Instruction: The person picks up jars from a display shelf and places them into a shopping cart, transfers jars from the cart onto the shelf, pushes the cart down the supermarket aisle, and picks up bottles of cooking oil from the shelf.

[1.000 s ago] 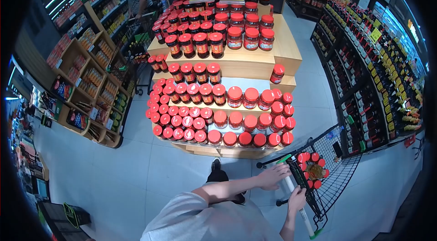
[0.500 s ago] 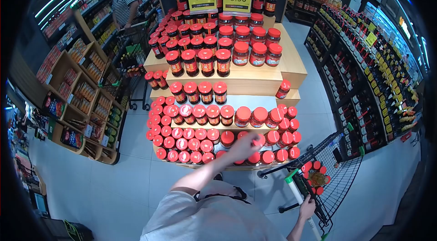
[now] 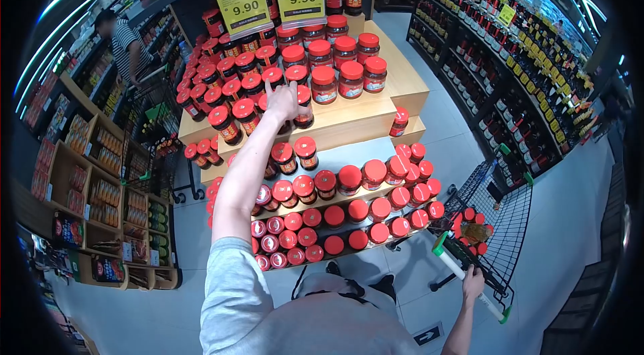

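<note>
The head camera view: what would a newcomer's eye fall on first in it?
Most likely the crowd of red-lidded jars covering the stepped wooden display in the middle, under two yellow 9.90 signs near the top. Next, perhaps, the person's left grip, at the dark jars on an upper step. At the lower right, the right grip is on the white cart handle.

Stepped wooden display stand (image 3: pixel 357 116) noted. Upper tier: dark red-lidded jars (image 3: pixel 228 130) set in rows at left, wider red-lidded jars (image 3: pixel 351 81) at right. Lower tiers closely lined with further jars (image 3: pixel 349 179). Single jar (image 3: pixel 399 122) placed on right-hand side step. Stand and wire cart (image 3: pixel 513 227) borne by grey tiled floor (image 3: pixel 443 126), marked with white arrow (image 3: pixel 427 335) on dark square.
</note>
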`<state>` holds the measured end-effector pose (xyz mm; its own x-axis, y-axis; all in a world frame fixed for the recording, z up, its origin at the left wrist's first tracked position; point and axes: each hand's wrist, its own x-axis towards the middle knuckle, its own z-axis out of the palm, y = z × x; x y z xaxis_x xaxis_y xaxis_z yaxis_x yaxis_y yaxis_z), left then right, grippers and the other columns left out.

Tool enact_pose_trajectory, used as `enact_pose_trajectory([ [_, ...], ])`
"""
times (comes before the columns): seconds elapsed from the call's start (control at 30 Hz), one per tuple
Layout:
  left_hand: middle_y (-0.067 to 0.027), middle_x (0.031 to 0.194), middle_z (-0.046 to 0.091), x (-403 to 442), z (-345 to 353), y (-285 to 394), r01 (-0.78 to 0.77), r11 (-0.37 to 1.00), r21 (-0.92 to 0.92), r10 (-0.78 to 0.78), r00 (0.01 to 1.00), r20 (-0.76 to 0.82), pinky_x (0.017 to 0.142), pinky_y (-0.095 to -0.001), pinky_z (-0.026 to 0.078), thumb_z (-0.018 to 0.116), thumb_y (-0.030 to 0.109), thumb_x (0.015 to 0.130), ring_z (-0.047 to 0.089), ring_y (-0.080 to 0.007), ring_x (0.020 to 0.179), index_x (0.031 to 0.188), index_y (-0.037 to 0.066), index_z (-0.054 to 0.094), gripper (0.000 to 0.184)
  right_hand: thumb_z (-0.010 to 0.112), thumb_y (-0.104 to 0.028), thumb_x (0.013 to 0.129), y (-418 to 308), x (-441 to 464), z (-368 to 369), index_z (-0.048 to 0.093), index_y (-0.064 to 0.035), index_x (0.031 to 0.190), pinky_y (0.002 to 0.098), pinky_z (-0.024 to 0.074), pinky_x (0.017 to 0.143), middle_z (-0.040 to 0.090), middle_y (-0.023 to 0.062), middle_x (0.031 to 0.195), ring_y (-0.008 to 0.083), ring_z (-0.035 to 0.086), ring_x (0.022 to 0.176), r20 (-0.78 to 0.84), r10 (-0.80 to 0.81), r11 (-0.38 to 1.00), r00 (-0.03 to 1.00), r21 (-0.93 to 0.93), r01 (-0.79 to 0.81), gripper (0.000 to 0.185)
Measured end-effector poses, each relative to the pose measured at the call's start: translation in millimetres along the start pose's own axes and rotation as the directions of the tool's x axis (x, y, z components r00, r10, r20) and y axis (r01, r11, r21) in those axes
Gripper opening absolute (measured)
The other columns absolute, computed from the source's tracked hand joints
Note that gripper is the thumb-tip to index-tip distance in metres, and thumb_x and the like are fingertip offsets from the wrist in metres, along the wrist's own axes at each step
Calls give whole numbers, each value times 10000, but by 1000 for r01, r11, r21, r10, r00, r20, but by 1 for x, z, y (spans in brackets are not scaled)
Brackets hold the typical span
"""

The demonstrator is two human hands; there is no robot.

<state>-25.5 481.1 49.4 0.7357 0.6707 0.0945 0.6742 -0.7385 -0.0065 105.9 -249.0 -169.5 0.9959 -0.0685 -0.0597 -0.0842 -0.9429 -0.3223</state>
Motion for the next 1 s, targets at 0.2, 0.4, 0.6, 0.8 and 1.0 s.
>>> enact_pose_trajectory([
  [0.2, -224, 991, 700, 2, 7, -1, -33, 997, -64, 28, 996, -81, 1164, -578, 207, 798, 448, 663, 657, -367, 1037, 1150, -45, 550, 736, 516, -451, 961, 1, 0, 4, 654, -11, 825, 481, 491, 741, 681, 202, 788, 414, 651, 782, -42, -12, 1000, 999, 24, 13, 481],
  [0.4, -265, 1112, 669, -51, -45, 31, -150, 934, -324, 35, 941, -336, 1067, -464, 423, 778, 398, 668, 628, -388, 1115, 1280, -75, 522, 815, 639, -241, 928, -21, -20, 0, 590, 26, 991, 413, 466, 736, 583, 164, 878, 323, 572, 791, -459, -248, 892, 853, 234, 386, 279],
  [0.6, -55, 987, 668, -126, -88, 88, -66, 475, -877, 174, 985, 20, 824, -284, 508, 802, 244, 749, 620, -113, 888, 1149, -16, 598, 519, 666, -97, 906, -186, -78, -28, 523, 4, 1174, 289, 489, 817, 589, 60, 965, 138, 565, 875, -47, -458, 442, 888, 854, 273, 321],
  [0.8, -45, 976, 674, -182, -123, 167, 1, 533, -846, 359, 906, 227, 852, -303, 489, 818, 251, 754, 606, -127, 910, 1147, 24, 621, 494, 608, -60, 934, -305, -104, -92, 424, 10, 1390, 352, 481, 994, 579, 123, 1267, 163, 568, 1160, 167, -898, 46, 406, 956, -290, 497],
  [1.0, -84, 1007, 693, -199, -121, 202, -71, 569, -819, 367, 913, 176, 851, -312, 498, 743, 302, 866, 632, -144, 931, 1122, 29, 620, 394, 620, -198, 957, -291, -99, -80, 454, 20, 1347, 349, 549, 864, 639, 113, 1153, 185, 655, 1003, 259, -932, 114, 254, 875, -471, 477],
])
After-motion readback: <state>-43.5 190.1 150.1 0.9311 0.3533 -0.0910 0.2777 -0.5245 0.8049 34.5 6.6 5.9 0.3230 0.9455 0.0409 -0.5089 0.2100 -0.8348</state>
